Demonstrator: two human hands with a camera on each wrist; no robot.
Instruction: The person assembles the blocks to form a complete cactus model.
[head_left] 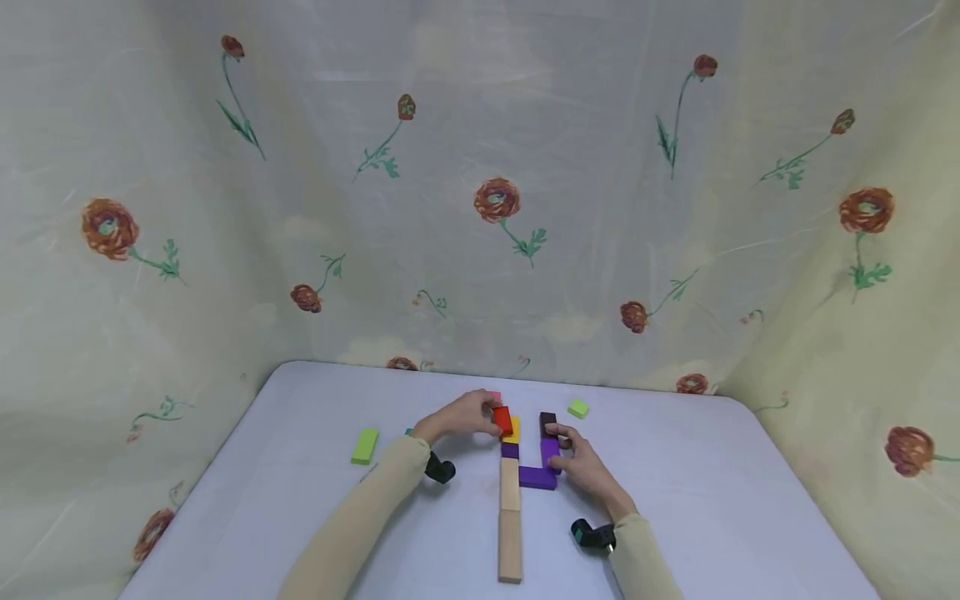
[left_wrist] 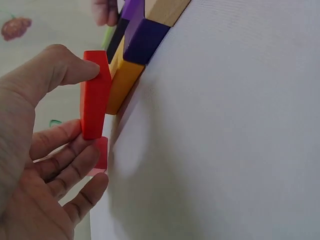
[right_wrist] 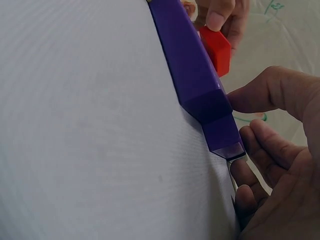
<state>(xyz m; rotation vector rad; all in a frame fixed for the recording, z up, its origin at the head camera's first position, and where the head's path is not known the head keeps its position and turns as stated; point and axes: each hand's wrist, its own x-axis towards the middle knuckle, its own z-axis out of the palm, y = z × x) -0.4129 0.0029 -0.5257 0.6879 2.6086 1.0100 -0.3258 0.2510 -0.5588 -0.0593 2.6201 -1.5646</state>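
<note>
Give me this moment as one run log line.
Left hand: pinching red block near yellow block | Right hand: touching purple block, beside black block | Wood blocks: end to end on table

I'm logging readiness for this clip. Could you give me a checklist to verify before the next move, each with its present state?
1. Red block secure: ok, the left hand pinches it between thumb and fingers.
2. Red block seated on the yellow block: cannot tell, they overlap in view.
3. Right hand clear of the layout: not ok, its fingertips are at the black block and the purple block adjoining it.
4. Two pale wooden blocks in line: ok, end to end.
5. Green blocks apart from the layout: ok, one left, one beyond the black block.
</note>
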